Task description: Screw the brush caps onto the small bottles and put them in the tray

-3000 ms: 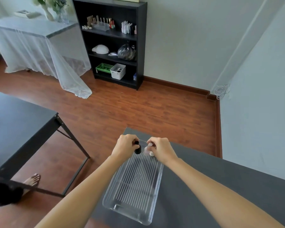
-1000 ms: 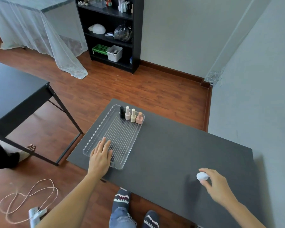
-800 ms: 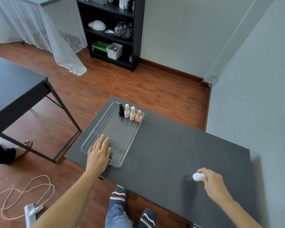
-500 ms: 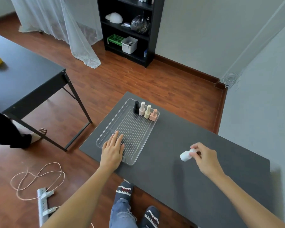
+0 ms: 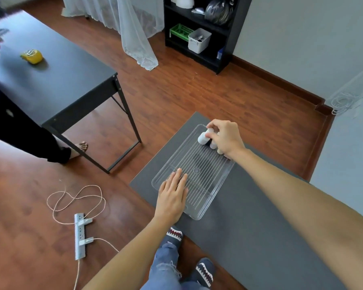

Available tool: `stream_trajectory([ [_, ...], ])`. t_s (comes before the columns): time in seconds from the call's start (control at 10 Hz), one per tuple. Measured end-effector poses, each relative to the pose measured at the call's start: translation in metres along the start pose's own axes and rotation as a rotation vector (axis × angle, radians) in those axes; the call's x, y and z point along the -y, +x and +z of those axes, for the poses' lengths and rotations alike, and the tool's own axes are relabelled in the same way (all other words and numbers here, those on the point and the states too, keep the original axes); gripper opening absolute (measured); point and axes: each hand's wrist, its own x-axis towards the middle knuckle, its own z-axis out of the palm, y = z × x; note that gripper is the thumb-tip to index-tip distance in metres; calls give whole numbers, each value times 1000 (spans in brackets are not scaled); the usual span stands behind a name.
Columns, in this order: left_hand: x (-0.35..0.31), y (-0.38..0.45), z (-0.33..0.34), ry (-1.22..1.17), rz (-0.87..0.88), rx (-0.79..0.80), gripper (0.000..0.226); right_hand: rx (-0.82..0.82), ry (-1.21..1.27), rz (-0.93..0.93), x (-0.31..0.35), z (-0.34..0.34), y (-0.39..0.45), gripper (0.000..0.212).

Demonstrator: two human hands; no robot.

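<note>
A clear ribbed plastic tray lies on the dark grey table. My right hand reaches over the tray's far end and grips a small white bottle, held just above the tray floor at the far left corner. Behind my fingers stands a row of small capped bottles, mostly hidden by the hand. My left hand lies flat with fingers spread on the tray's near left corner, holding nothing.
A second black table stands at the left with a yellow object on it, and another person's leg and foot beside it. A power strip and cord lie on the wooden floor. A black shelf stands by the far wall.
My right hand has carried the white bottle from the table's right side across to the tray's far end, next to the bottle row. My left hand has stayed on the tray's near corner.
</note>
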Motion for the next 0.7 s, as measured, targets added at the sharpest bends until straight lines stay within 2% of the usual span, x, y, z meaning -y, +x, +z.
stream_trajectory([
  [0.2, 1, 0, 3, 13, -4, 8, 43, 54, -165, 59, -7, 32, 34, 21],
  [0.5, 2, -1, 5, 57, -13, 17, 47, -22, -494, -59, -20, 53, 56, 18],
  [0.6, 0, 0, 1, 46, -3, 20, 44, 8, -505, -59, -17, 49, 57, 20],
  [0.7, 0, 0, -1, 30, -5, 24, 45, 10, -442, -66, -19, 45, 50, 33],
])
